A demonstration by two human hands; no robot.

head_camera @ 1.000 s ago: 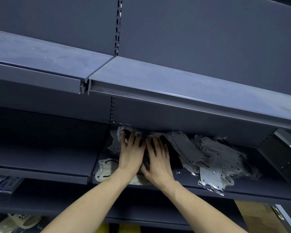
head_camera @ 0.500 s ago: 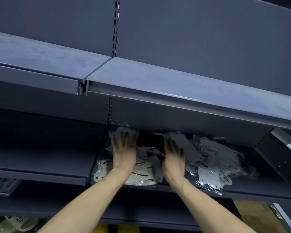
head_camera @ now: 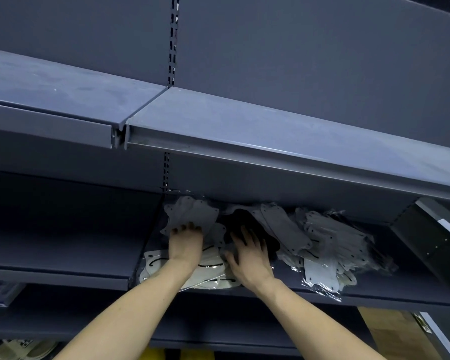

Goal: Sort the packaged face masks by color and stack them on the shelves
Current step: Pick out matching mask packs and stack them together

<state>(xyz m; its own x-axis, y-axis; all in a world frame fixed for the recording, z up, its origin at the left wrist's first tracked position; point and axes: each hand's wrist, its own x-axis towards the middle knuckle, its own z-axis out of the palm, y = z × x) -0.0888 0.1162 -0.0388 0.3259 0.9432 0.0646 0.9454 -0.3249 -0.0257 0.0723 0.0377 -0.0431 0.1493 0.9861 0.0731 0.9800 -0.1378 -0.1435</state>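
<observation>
- Reaching into the middle shelf, my left hand has its fingers curled over the lower edge of a grey packaged mask at the back left corner, and I take that as a grip on the pack
- My right hand lies just beside it with fingers spread fairly wide and flat, resting on a black mask pack; it seems to press rather than clasp
- Below my wrists sit white masks with black ear loops, lying flat near the front lip of the shelf, partly hidden by my forearms
- To the right, a loose heap of grey masks in clear wrappers sprawls along the shelf, several tilted and overlapping, one wrapper hanging past the front edge
- I judge the sorting is in its early part: white, black and grey lie close together, and only the white ones look gathered in a place of their own
- Still left, as I read it: squaring the grey heap into a stack, giving the black packs their own spot, and using the upper shelf, which shows no masks
- A cardboard box shows at the lower right; I cannot tell what it holds
</observation>
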